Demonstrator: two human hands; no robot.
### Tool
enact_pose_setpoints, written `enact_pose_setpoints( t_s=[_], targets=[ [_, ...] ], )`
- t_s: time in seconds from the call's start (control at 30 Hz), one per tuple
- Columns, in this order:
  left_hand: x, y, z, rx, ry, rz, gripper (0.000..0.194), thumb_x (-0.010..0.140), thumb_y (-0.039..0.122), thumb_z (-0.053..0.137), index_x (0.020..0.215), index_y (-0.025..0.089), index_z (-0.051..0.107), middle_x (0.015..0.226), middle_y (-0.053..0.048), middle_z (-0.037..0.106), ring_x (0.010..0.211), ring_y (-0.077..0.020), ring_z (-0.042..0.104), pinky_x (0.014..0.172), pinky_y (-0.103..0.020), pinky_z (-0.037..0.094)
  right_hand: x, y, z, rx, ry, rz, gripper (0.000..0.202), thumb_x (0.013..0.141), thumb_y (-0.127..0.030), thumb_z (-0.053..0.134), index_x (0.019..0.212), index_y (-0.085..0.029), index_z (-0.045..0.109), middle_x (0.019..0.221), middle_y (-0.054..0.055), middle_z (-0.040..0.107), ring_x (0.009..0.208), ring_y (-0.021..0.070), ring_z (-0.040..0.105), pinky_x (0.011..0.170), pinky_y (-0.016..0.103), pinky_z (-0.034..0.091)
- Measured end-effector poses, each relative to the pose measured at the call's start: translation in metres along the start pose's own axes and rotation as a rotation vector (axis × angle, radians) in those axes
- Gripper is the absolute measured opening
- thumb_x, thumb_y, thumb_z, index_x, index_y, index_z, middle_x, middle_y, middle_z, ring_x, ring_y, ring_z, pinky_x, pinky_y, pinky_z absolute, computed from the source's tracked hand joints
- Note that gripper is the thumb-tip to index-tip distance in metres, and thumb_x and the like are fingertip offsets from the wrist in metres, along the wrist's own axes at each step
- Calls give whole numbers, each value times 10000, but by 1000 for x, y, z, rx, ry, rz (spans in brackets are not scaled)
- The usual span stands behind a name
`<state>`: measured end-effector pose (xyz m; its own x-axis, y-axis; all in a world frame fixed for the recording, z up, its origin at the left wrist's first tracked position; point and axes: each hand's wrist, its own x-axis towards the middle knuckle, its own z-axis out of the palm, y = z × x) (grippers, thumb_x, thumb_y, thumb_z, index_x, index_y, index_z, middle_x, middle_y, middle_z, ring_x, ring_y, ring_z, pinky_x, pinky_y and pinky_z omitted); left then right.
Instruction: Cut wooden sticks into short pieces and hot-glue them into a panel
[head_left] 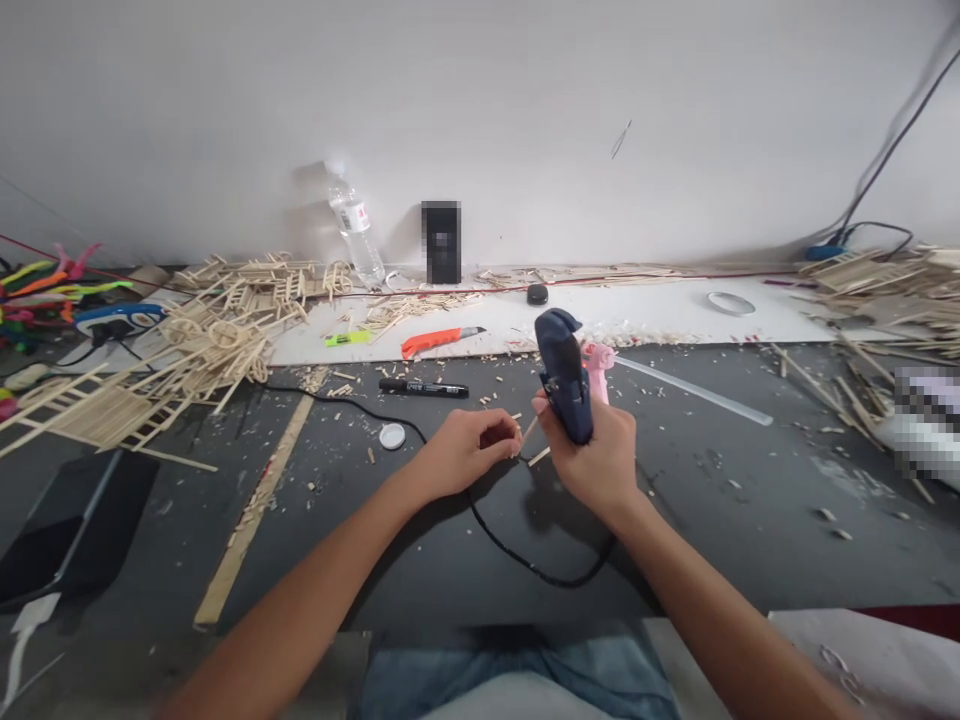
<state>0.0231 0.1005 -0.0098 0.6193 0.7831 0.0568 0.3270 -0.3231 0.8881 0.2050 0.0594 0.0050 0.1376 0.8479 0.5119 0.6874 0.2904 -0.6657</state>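
Note:
My right hand (600, 460) is wrapped around a dark blue hand tool (562, 375), held upright over the table; its exact kind is unclear. To its left, my left hand (469, 450) has thumb and forefinger pinched together at something small, mostly hidden by the fingers. Between the two hands show short pieces of thin wooden stick (538, 457). Just behind the right hand stands a pink glue gun (598, 370), partly covered, with a long clear glue stick (697, 390) extending to the right. A black cord (525, 567) loops below both hands.
Stick structures (217, 340) pile up at left, more wood (885, 290) at right. Behind lie an orange utility knife (442, 341), a black marker (424, 388) and a white cap (391, 436). A bottle (354, 225) leans against the wall. A wooden strip (255, 510) lies left.

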Motion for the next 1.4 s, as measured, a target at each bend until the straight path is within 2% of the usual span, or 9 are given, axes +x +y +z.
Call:
enact_pose_setpoints(
  t_s=[0.2,0.4,0.6,0.8,0.93,1.03,1.13,1.23,1.4],
  targets=[
    [1,0,0,-4,-4,16,125,886,275,620,874,178,699,835,-9,724,784,-156,643,736,-241,473,2,5,1,11,-14,-26,195,883,-402,630,856,-225,706,702,11,702,587,173,618,576,280,442],
    [-2,-4,2,8,19,39,119,871,277,640,877,183,714,802,-3,702,736,-146,605,703,-249,447,1,1,-1,52,-14,19,216,886,-422,636,856,-216,695,655,-11,653,524,142,523,556,285,412],
    [-12,16,-4,-36,148,76,387,871,332,671,1237,207,678,975,-48,695,812,-161,585,769,-273,475,13,-17,-10,193,-86,92,246,889,-436,622,836,-202,673,586,-35,566,520,131,489,539,276,394],
    [-12,34,-1,-280,123,62,239,896,367,670,883,137,731,691,-18,656,610,-122,593,597,-230,493,41,-40,-14,334,-158,132,268,866,-445,656,764,-201,620,579,-45,521,543,125,488,546,266,382],
    [-9,40,1,-461,339,63,243,917,396,655,914,152,643,735,-14,672,639,-121,651,654,-243,557,29,-55,-18,419,-66,170,326,914,-525,586,842,-209,616,637,-29,553,608,146,527,602,283,413],
    [-12,58,6,-614,595,106,213,962,409,599,998,202,566,909,-3,702,737,-97,704,731,-225,584,-5,-61,-18,491,-48,214,368,952,-552,509,981,-209,640,726,0,619,681,175,582,650,303,463],
    [-17,82,15,-806,815,207,204,920,381,680,940,208,575,865,13,719,754,-101,734,747,-206,603,-42,-64,-15,565,-83,274,307,965,-500,530,1056,-232,647,813,4,649,732,174,598,677,296,480],
    [-20,99,23,-890,893,280,160,930,351,675,911,219,586,832,36,726,751,-112,755,753,-231,636,-65,-67,-13,615,-120,284,213,977,-439,539,1036,-260,639,836,-11,640,736,156,581,682,276,474],
    [-19,108,25,-1007,925,390,74,929,277,692,888,233,649,817,73,755,742,-94,768,766,-210,647,-73,-70,-13,543,-155,234,169,970,-405,541,956,-251,606,800,-17,625,761,164,597,642,261,462]
  ],
)
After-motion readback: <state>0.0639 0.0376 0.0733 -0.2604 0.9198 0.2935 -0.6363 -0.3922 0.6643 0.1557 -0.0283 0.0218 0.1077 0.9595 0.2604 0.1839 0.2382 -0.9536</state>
